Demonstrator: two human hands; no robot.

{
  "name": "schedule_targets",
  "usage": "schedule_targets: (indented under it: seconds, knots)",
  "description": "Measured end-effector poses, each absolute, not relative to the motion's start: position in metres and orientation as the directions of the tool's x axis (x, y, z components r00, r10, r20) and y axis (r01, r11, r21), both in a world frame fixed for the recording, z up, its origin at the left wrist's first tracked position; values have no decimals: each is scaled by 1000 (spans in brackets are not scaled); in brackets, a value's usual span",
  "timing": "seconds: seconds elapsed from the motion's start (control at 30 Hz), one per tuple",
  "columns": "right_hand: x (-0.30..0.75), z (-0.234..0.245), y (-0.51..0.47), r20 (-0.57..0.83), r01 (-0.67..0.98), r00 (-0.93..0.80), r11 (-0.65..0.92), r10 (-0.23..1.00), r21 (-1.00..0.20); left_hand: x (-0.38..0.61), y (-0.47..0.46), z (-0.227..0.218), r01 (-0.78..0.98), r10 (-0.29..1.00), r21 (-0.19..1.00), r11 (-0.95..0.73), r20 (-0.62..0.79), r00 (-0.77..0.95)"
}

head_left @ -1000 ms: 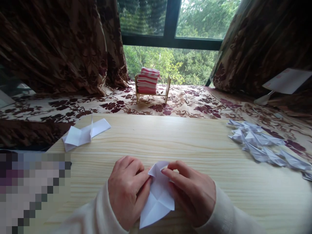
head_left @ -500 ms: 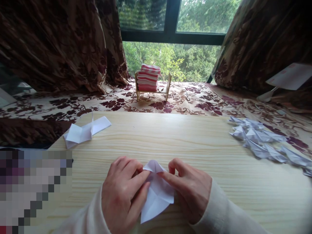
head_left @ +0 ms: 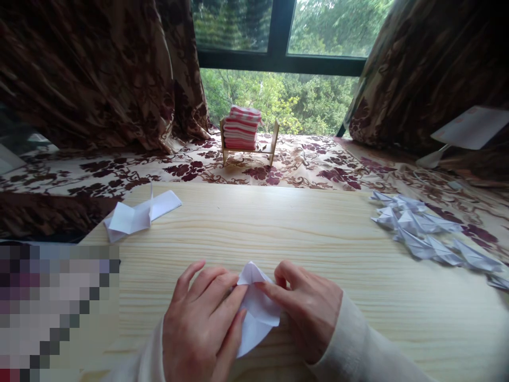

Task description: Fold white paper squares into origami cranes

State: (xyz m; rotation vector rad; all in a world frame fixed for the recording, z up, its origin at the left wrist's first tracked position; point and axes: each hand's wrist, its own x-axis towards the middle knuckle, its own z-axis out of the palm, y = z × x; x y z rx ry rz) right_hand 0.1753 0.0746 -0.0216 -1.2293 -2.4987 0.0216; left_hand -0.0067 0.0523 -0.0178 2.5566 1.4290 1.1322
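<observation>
Between my hands, near the front of the wooden table (head_left: 186, 233), is a partly folded sheet of white paper (head_left: 260, 307). Its top corner makes a small pointed peak, and its lower part spreads toward me. My left hand (head_left: 209, 318) grips the left edge, with the thumb and index finger along it. On the other side my right hand (head_left: 306, 302) has its index fingertip pressed at the fold below the peak, the other fingers curled. Parts of the paper are hidden under my fingers.
White folded papers (head_left: 131, 217) lie at the table's far left. Several folded paper shapes (head_left: 425, 228) are grouped at the right edge. Beyond the table, a small wooden rack (head_left: 274, 140) with stacked pink-and-white cloths (head_left: 240, 130) stands on a floral cover before the window.
My left hand has shifted slightly down, its outer fingers lifting and spreading more. The paper's left side and lower tip have moved a little inward. My right hand stays almost in place.
</observation>
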Motion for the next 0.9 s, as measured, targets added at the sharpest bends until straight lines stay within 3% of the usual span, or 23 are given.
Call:
schedule_targets:
  seconds: [0.47, 0.73, 0.9]
  knots:
    - [176, -15, 73, 261, 764, -574, 622, 776, -169, -11, 53, -21, 761, 737, 292, -580, 586, 337]
    - [173, -27, 75, 384, 776, -533, 616, 754, -134, -6, 52, -22, 745, 750, 337, -575, 581, 316]
    - [174, -22, 75, 289, 772, -565, 619, 773, -145, -3, 52, -26, 723, 723, 340, -602, 616, 313]
